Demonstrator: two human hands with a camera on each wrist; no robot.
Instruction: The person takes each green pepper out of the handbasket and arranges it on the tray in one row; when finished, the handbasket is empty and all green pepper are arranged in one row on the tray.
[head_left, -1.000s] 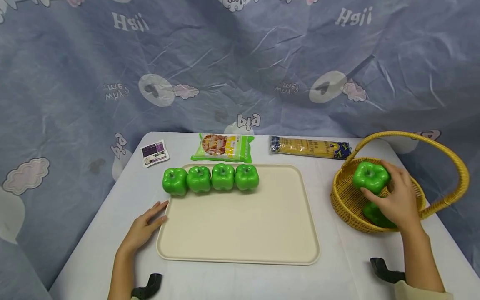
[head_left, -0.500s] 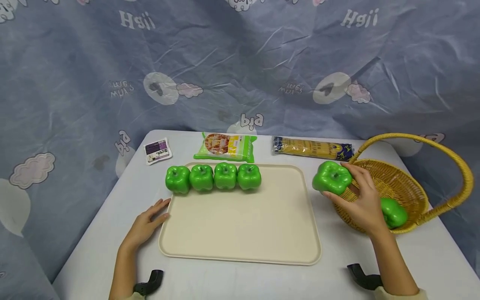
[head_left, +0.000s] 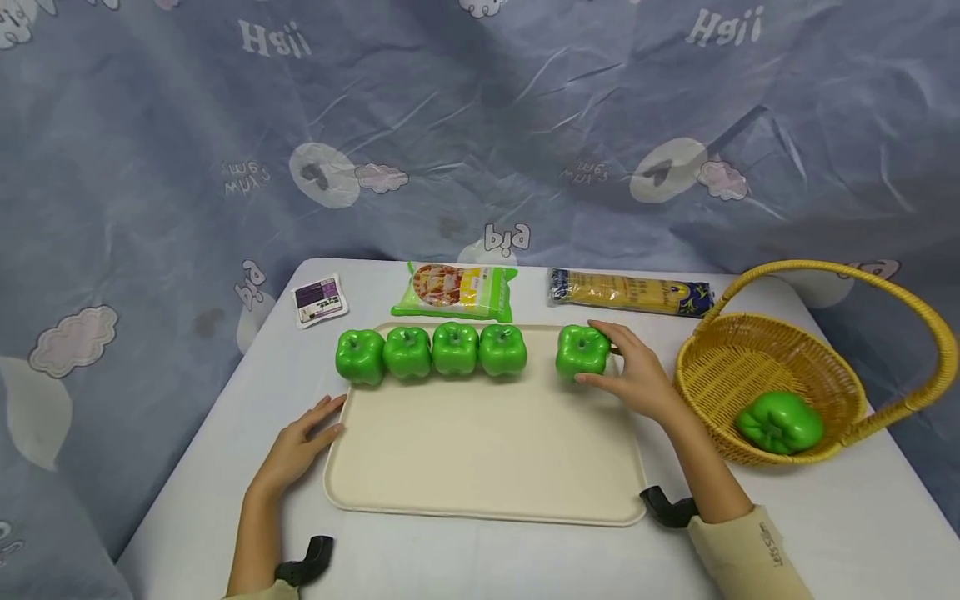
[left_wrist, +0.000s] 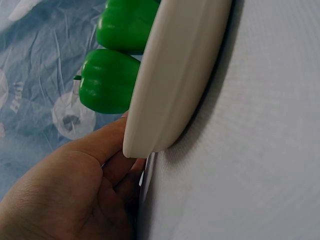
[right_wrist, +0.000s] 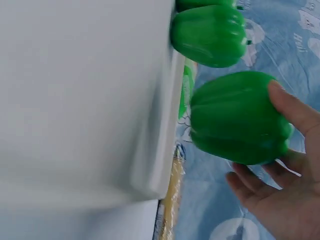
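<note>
My right hand pinches a green bell pepper between thumb and fingers above the far right part of the cream tray. In the right wrist view a gap shows between this held bell pepper and the tray surface. Several more green bell peppers stand side by side in a row along the tray's far left edge, stems up. Against the tray's left rim rests my left hand, its fingers loosely extended; in the left wrist view the fingertips are partly hidden behind the rim.
A yellow wicker basket with a tall handle stands right of the tray, one green bell pepper lying in it. Behind the tray lie a green food packet, a yellow-and-blue long packet and a small purple-and-white pack.
My right hand has lifted a bell pepper out of the basket and carried it left to over the tray. The left hand stays at the tray's left rim.
</note>
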